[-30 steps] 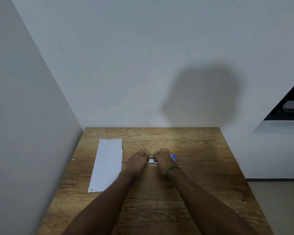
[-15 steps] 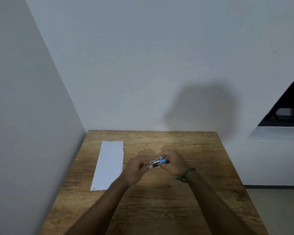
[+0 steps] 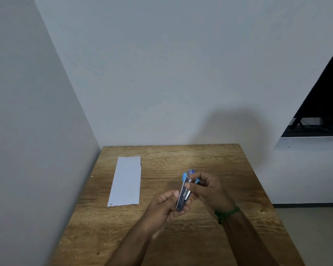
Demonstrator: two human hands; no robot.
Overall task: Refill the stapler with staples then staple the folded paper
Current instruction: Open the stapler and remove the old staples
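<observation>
A small blue and metal stapler [image 3: 183, 192] is held above the wooden table [image 3: 181, 237], tilted with its blue end pointing away from me. My left hand [image 3: 164, 207] grips its near metal end. My right hand [image 3: 208, 189], with a green band at the wrist, pinches the upper part near the blue end. A small blue and purple box [image 3: 191, 171], probably the staples, shows just behind the stapler on the table. The folded white paper [image 3: 126, 181] lies flat at the left of the table.
The table stands in a corner, with a grey wall on the left and behind. A dark opening with a white ledge [image 3: 315, 139] is at the far right. The floor shows beside the table's right edge.
Both hands have lifted the stapler off the table and turned it from lying crosswise to pointing away from me. The small box behind it has come into view.
</observation>
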